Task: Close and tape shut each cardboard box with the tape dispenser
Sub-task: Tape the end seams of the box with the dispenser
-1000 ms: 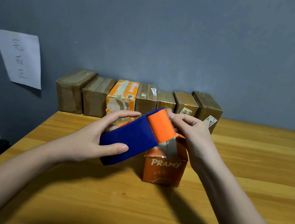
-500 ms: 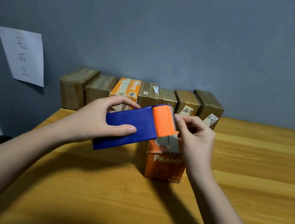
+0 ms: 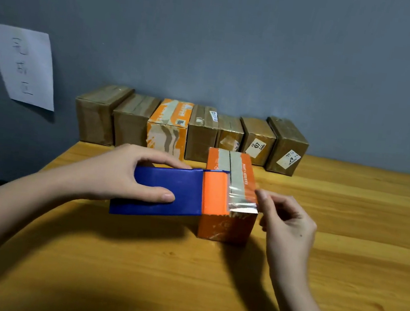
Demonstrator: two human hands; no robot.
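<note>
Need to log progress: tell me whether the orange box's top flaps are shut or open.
Shut. The orange box has both top flaps lying flat, meeting along a centre seam.

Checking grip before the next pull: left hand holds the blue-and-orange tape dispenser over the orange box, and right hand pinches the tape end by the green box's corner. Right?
One detail is wrong: no green box is there. In the head view the right hand pinches the tape end at the corner of the same orange box. The left hand does hold the tape dispenser over it.
</note>
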